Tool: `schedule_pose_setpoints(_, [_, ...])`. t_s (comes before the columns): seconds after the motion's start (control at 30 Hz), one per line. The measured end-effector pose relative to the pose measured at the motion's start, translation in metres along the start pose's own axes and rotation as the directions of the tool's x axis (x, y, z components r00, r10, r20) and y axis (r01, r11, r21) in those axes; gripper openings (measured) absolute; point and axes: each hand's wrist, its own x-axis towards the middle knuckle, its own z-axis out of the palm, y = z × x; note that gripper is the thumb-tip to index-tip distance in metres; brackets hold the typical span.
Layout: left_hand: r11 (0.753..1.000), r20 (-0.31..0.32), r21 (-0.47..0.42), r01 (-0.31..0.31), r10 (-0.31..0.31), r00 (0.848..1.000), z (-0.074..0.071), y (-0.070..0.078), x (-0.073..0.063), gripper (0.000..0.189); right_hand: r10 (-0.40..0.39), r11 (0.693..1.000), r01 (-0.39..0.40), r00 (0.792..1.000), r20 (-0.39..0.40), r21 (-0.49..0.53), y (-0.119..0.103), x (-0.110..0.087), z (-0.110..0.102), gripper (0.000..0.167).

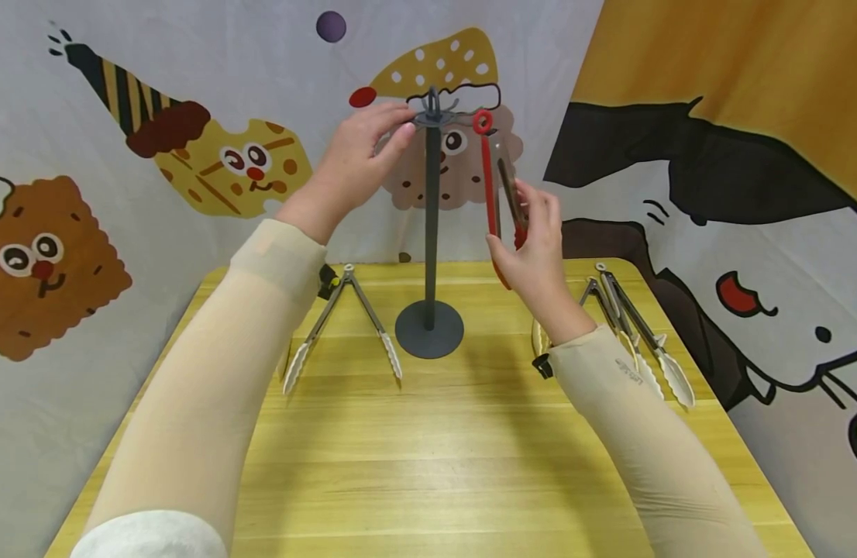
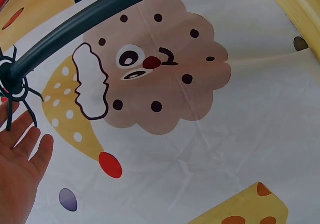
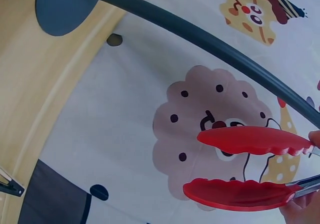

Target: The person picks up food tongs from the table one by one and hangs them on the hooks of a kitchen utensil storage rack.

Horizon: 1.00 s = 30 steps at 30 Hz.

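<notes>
A dark grey hook stand [image 1: 431, 225] with a round base and several curved hooks at its top stands upright on the table. My left hand [image 1: 362, 155] is raised to the left side of the hooks, its fingers extended and fingertips right at them; in the left wrist view that hand [image 2: 22, 164] shows straight fingers beside the hooks [image 2: 30, 101]. My right hand [image 1: 540, 252] grips red-and-metal tongs [image 1: 487, 170] upright, with their red loop right at the end of a right-hand hook. In the right wrist view the scalloped red tips [image 3: 240, 194] are parted.
Spread tongs with whitish tips [image 1: 380, 318] lie left of the stand's base. On the right of the wooden table [image 1: 414, 465] lie several more tongs [image 1: 634, 318], partly behind my right forearm. A cartoon-printed cloth [image 1: 359, 232] hangs close behind the table.
</notes>
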Motion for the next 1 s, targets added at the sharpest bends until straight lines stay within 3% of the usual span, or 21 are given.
schedule_pose_setpoints(1.0, [1.0, 0.016, -0.009, 0.011, -0.011, 1.0, 0.0, 0.0, 0.002, 0.046, 0.059, 0.998, -0.06, 0.996, 0.061, 0.018, 0.0, -0.003, 0.022, 0.075])
